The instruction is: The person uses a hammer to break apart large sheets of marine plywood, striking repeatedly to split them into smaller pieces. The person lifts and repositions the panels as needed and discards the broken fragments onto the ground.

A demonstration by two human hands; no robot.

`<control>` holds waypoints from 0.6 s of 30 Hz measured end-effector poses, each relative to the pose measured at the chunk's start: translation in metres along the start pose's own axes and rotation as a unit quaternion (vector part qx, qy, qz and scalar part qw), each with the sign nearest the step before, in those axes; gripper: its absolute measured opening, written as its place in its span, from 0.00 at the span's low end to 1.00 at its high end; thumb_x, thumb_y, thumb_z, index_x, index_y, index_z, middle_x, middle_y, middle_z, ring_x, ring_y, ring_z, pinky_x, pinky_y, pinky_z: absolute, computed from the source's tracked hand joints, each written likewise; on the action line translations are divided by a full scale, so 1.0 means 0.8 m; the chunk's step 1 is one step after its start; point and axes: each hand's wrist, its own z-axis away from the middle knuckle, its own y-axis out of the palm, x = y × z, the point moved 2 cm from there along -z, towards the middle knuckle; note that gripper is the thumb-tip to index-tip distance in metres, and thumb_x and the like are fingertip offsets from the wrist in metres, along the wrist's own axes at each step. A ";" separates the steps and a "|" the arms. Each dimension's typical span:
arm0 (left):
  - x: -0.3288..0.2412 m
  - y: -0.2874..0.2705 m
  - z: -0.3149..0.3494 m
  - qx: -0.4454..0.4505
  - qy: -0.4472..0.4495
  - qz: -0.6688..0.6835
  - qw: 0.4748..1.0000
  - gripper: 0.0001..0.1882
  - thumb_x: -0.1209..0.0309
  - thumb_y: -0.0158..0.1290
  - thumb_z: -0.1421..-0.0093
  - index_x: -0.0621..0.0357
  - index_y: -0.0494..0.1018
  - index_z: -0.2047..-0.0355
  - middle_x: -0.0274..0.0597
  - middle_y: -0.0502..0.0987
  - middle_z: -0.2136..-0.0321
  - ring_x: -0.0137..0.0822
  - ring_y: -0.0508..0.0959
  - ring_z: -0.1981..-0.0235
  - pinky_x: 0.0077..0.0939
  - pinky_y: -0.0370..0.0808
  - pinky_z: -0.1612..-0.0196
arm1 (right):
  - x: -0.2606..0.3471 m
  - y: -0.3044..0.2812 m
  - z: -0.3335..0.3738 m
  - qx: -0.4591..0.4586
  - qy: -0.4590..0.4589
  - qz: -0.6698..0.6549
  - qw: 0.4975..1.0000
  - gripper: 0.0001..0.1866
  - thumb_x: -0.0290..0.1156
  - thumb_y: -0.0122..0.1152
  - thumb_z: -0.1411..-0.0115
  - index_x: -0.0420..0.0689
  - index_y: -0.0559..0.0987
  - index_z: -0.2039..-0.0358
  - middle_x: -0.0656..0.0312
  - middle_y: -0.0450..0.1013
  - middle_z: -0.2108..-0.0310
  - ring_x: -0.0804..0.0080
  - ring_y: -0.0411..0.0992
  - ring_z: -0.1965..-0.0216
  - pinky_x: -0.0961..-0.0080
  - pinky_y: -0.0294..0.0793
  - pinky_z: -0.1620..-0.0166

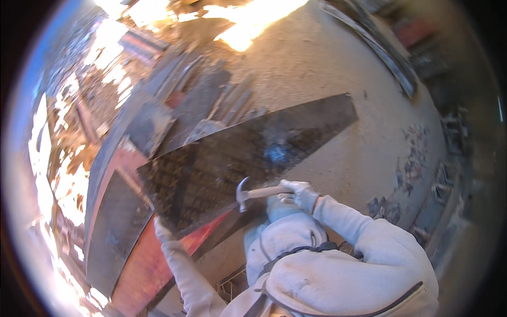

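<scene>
A claw hammer [261, 192] with a pale wooden handle and metal head is in my right hand [300, 196], the gloved fingers wrapped round the handle's end. Its head points left, over the near edge of a long dark panel [227, 153]. The panel lies tilted across the view, worn and stained, with a wider left end and a narrower far right end. My gloved left hand [162, 231] grips the panel's near left edge; most of its fingers are hidden behind that edge.
Beneath and left of the panel lie a red-orange sheet [142, 264] and a dark sheet [119, 232]. Beyond are stacked boards [203, 95]. At the far right a long strip of material [375, 45] rests on the sandy ground, with scattered debris [414, 153] nearer.
</scene>
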 end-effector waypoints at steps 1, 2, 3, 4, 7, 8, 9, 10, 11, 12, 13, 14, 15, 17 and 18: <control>-0.002 0.001 0.001 0.040 -0.005 0.002 0.999 0.20 0.55 0.44 0.29 0.53 0.80 0.54 0.34 0.82 0.62 0.34 0.80 0.60 0.33 0.78 0.54 | 0.000 -0.003 0.007 -0.003 0.004 0.036 0.999 0.17 0.39 0.63 0.31 0.38 0.80 0.53 0.54 0.80 0.62 0.67 0.80 0.67 0.74 0.84 0.66; -0.007 -0.002 -0.002 0.025 0.003 -0.030 0.999 0.24 0.54 0.43 0.28 0.58 0.79 0.47 0.39 0.83 0.54 0.39 0.81 0.54 0.35 0.78 0.48 | 0.002 -0.005 0.011 -0.006 -0.002 0.062 0.998 0.18 0.39 0.63 0.31 0.37 0.80 0.52 0.53 0.80 0.60 0.66 0.81 0.65 0.74 0.84 0.65; -0.008 -0.003 -0.003 0.035 -0.024 -0.014 0.999 0.27 0.53 0.41 0.26 0.60 0.76 0.42 0.43 0.81 0.47 0.41 0.80 0.48 0.38 0.76 0.41 | 0.007 -0.007 0.014 -0.007 -0.004 0.088 0.996 0.18 0.39 0.62 0.31 0.36 0.80 0.51 0.52 0.80 0.59 0.65 0.81 0.63 0.74 0.84 0.64; -0.011 -0.005 -0.004 0.042 -0.035 -0.020 0.998 0.28 0.52 0.41 0.26 0.60 0.74 0.40 0.43 0.79 0.44 0.42 0.79 0.45 0.38 0.74 0.39 | 0.012 -0.007 0.015 0.034 -0.015 0.104 0.994 0.19 0.39 0.62 0.31 0.35 0.80 0.50 0.51 0.79 0.57 0.64 0.81 0.60 0.74 0.84 0.64; -0.013 -0.002 -0.004 0.034 -0.044 -0.028 0.998 0.29 0.51 0.41 0.26 0.60 0.72 0.37 0.44 0.77 0.41 0.43 0.76 0.42 0.39 0.71 0.35 | 0.024 -0.010 0.009 0.055 0.058 0.137 0.987 0.18 0.38 0.62 0.31 0.35 0.81 0.53 0.52 0.81 0.60 0.68 0.80 0.67 0.75 0.83 0.66; -0.011 -0.003 -0.004 -0.013 -0.052 -0.023 0.998 0.29 0.51 0.41 0.26 0.60 0.71 0.36 0.44 0.77 0.41 0.43 0.76 0.41 0.39 0.70 0.35 | 0.024 -0.010 0.010 0.079 0.104 0.166 0.977 0.20 0.38 0.60 0.30 0.33 0.77 0.49 0.51 0.80 0.60 0.69 0.79 0.69 0.76 0.82 0.68; -0.010 0.006 -0.002 0.084 -0.047 -0.007 0.995 0.29 0.51 0.41 0.26 0.59 0.72 0.38 0.43 0.78 0.43 0.42 0.76 0.43 0.39 0.71 0.36 | 0.023 -0.005 0.013 0.160 0.141 0.110 0.971 0.21 0.38 0.60 0.29 0.32 0.76 0.47 0.52 0.80 0.61 0.69 0.79 0.70 0.76 0.82 0.69; -0.006 0.011 -0.002 0.136 -0.044 0.015 0.990 0.28 0.51 0.41 0.26 0.59 0.73 0.39 0.42 0.79 0.45 0.41 0.77 0.44 0.39 0.72 0.38 | 0.020 -0.001 0.023 0.220 0.186 0.071 0.955 0.22 0.37 0.59 0.29 0.32 0.74 0.45 0.52 0.79 0.61 0.70 0.78 0.70 0.77 0.82 0.70; -0.006 0.014 -0.002 0.180 -0.036 0.038 0.982 0.27 0.51 0.41 0.26 0.58 0.74 0.41 0.41 0.80 0.47 0.40 0.78 0.46 0.38 0.73 0.39 | 0.017 0.005 0.035 0.259 0.227 0.053 0.937 0.23 0.37 0.59 0.29 0.32 0.72 0.43 0.52 0.79 0.62 0.71 0.78 0.71 0.77 0.81 0.70; -0.001 0.009 -0.002 0.111 0.001 -0.009 0.994 0.25 0.52 0.42 0.26 0.56 0.76 0.44 0.39 0.80 0.51 0.38 0.78 0.49 0.37 0.74 0.43 | 0.014 0.015 0.051 0.314 0.184 0.034 0.931 0.25 0.38 0.58 0.29 0.33 0.68 0.41 0.54 0.78 0.64 0.73 0.76 0.73 0.78 0.80 0.71; -0.001 0.003 -0.005 0.054 0.034 -0.036 0.997 0.23 0.52 0.43 0.27 0.54 0.77 0.48 0.36 0.80 0.56 0.35 0.78 0.54 0.34 0.75 0.49 | 0.010 0.023 0.066 0.286 0.130 0.089 0.945 0.24 0.37 0.59 0.29 0.33 0.69 0.42 0.55 0.78 0.65 0.74 0.76 0.73 0.78 0.80 0.71; 0.002 -0.001 -0.007 0.047 0.046 -0.032 0.997 0.20 0.52 0.44 0.27 0.52 0.78 0.52 0.32 0.80 0.61 0.32 0.78 0.59 0.32 0.75 0.54 | 0.011 0.032 0.083 0.275 0.063 0.133 0.950 0.23 0.37 0.60 0.30 0.34 0.69 0.43 0.55 0.78 0.65 0.74 0.76 0.73 0.79 0.79 0.71; 0.005 -0.012 -0.012 -0.053 0.001 -0.101 0.993 0.27 0.52 0.40 0.25 0.57 0.73 0.38 0.41 0.78 0.42 0.38 0.76 0.43 0.37 0.73 0.38 | 0.013 0.047 0.097 0.285 -0.017 0.160 0.945 0.22 0.36 0.61 0.30 0.35 0.70 0.44 0.56 0.77 0.66 0.74 0.76 0.73 0.79 0.79 0.71; 0.014 -0.021 -0.022 0.024 -0.018 -0.012 0.999 0.30 0.48 0.39 0.25 0.58 0.73 0.38 0.43 0.78 0.43 0.39 0.78 0.45 0.37 0.74 0.39 | 0.021 0.072 0.111 0.221 -0.075 0.333 0.914 0.19 0.32 0.63 0.32 0.37 0.70 0.47 0.57 0.76 0.69 0.74 0.76 0.74 0.77 0.79 0.72; 0.015 -0.026 -0.027 0.036 -0.020 -0.015 0.999 0.32 0.46 0.38 0.25 0.59 0.73 0.38 0.43 0.79 0.44 0.40 0.79 0.45 0.37 0.75 0.39 | 0.026 0.089 0.110 0.233 -0.101 0.325 0.911 0.16 0.29 0.65 0.34 0.38 0.71 0.50 0.60 0.75 0.72 0.75 0.76 0.75 0.76 0.79 0.73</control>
